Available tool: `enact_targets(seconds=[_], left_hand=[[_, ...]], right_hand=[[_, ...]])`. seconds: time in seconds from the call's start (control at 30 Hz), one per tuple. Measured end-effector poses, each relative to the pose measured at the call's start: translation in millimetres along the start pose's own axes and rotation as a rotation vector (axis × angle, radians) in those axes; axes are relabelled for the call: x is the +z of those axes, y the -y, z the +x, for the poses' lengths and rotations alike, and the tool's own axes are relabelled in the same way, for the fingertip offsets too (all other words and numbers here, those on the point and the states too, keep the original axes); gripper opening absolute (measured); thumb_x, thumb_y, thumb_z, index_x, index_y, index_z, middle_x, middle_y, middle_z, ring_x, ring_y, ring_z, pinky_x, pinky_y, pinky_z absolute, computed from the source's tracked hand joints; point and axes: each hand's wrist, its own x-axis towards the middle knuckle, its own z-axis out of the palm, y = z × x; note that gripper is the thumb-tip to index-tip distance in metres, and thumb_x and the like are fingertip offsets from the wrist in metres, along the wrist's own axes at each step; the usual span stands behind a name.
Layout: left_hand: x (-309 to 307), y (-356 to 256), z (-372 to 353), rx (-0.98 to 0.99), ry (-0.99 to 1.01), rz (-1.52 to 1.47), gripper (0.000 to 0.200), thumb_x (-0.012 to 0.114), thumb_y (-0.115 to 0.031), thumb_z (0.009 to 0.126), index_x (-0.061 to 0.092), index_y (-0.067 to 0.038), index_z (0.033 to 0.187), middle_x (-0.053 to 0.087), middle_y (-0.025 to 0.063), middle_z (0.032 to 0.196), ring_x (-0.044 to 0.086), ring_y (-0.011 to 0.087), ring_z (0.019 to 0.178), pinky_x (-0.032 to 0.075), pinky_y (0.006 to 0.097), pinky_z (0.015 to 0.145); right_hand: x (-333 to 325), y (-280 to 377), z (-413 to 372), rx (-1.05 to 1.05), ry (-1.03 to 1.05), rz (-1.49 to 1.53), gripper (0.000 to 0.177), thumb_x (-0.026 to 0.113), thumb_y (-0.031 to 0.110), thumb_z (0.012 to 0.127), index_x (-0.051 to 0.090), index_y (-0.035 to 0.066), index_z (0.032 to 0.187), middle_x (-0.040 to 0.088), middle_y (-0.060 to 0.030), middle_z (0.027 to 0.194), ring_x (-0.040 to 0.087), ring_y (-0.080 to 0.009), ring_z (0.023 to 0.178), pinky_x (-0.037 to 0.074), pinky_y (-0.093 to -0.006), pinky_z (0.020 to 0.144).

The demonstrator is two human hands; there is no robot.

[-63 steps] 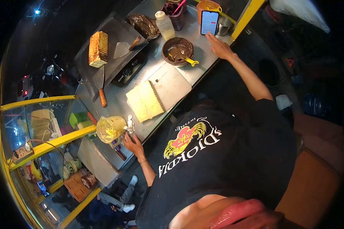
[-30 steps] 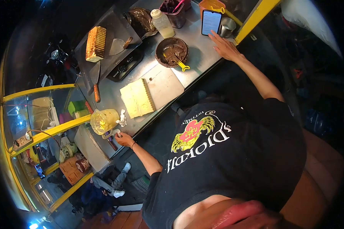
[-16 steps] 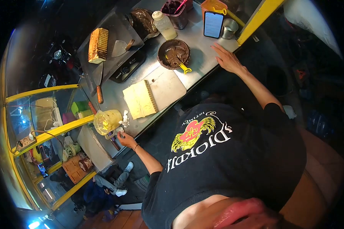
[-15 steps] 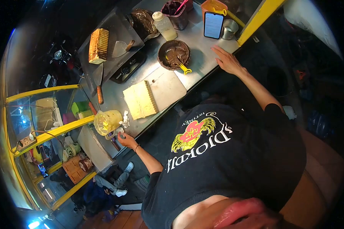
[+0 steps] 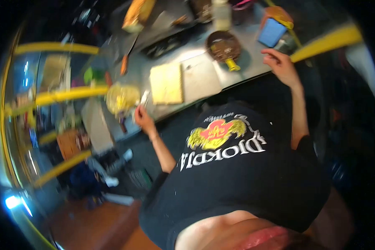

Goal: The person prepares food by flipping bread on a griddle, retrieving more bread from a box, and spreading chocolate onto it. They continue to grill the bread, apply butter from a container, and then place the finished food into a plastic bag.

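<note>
My left hand is closed at the table's front edge, beside a clear tub with yellow contents. Whitish material shows at its fingertips, too blurred to name. A white crumpled piece lies between the tub and a rectangular yellow bread slab. My right hand has its fingers apart and slightly bent, holding nothing, near a phone propped on an orange container. A brown bowl of chocolate-coloured spread, with a yellow-handled tool in it, sits between the hands.
A pale board lies right of the slab. Behind are a griddle, a browned loaf, an orange-handled spatula and a bottle. Yellow frame bars stand left; another rises right.
The view has tilted and blurred, shifting the table up in the picture. My right hand's fingers are more bent than before. My left hand remains beside the tub.
</note>
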Motion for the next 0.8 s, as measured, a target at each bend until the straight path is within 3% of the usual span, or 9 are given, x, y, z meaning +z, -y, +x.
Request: enact_targets(seconds=[0.07,0.2,0.27,0.33,0.43,0.6,0.73,0.8], left_hand=[[10,12,8,0.032,-0.056,-0.074,0.023,0.057,-0.017,0.096,0.065,0.003,0.104,0.069,0.0112,0.092,0.063,0.018,0.084,0.05,0.0307,0.076],[19,7,18,-0.009,-0.044,-0.13,0.021,0.057,-0.016,0.095,0.066,0.002,0.101,0.069,0.0114,0.092,0.064,0.0193,0.083,0.05,0.0303,0.074],[20,1,24,-0.02,-0.021,-0.139,0.02,0.057,-0.015,0.095,0.067,0.001,0.1,0.069,0.0114,0.092,0.064,0.0194,0.083,0.05,0.0299,0.073],[23,-8,30,0.083,0.099,-0.081,0.019,0.057,-0.016,0.094,0.068,-0.001,0.098,0.069,0.0102,0.094,0.064,0.0185,0.084,0.049,0.0294,0.07],[26,-13,41,0.063,0.155,-0.15,0.019,0.057,-0.017,0.094,0.069,-0.002,0.098,0.07,0.0084,0.095,0.064,0.0177,0.084,0.047,0.0289,0.067],[31,-22,52,0.048,0.241,-0.251,0.019,0.057,-0.016,0.094,0.068,-0.002,0.099,0.07,0.0075,0.092,0.063,0.0155,0.081,0.047,0.0279,0.068],[27,-32,65,-0.004,0.462,-0.499,0.021,0.055,-0.016,0.096,0.066,0.001,0.102,0.069,0.0077,0.089,0.062,0.0111,0.078,0.047,0.0255,0.068],[32,-36,76,-0.154,0.533,-0.597,0.023,0.053,-0.017,0.098,0.065,0.002,0.104,0.068,0.0084,0.086,0.061,0.012,0.077,0.047,0.0249,0.069]], right_hand=[[22,66,0,-0.027,0.313,0.323,0.026,0.056,0.022,0.095,0.065,0.004,0.112,0.064,-0.0014,0.078,0.051,-0.0039,0.055,0.041,-0.0183,0.051],[141,101,24,0.074,0.895,0.599,0.025,0.052,0.016,0.095,0.062,0.002,0.114,0.064,-0.0048,0.073,0.05,-0.0052,0.049,0.04,-0.0187,0.049],[216,71,40,0.18,0.949,0.664,0.025,0.05,0.013,0.094,0.061,0.001,0.114,0.064,-0.0055,0.074,0.05,-0.0063,0.048,0.042,-0.0195,0.046],[277,34,57,0.468,0.77,0.752,0.027,0.048,0.01,0.092,0.059,-0.001,0.114,0.063,-0.0059,0.077,0.052,-0.0076,0.049,0.043,-0.0202,0.044],[300,17,67,0.563,0.701,0.775,0.027,0.048,0.008,0.089,0.058,-0.003,0.112,0.063,-0.0064,0.079,0.053,-0.0082,0.05,0.044,-0.0204,0.043],[313,8,64,0.602,0.55,0.68,0.03,0.042,0.009,0.09,0.057,-0.002,0.113,0.066,-0.0093,0.082,0.055,-0.0093,0.05,0.045,-0.0217,0.042],[315,4,57,0.526,0.379,0.498,0.032,0.044,0.007,0.087,0.055,0.001,0.117,0.066,-0.0079,0.081,0.053,-0.0091,0.049,0.043,-0.023,0.042],[316,0,48,0.453,0.28,0.426,0.041,0.044,0.007,0.088,0.052,0.003,0.127,0.067,-0.0059,0.079,0.05,-0.0078,0.045,0.043,-0.023,0.042]])
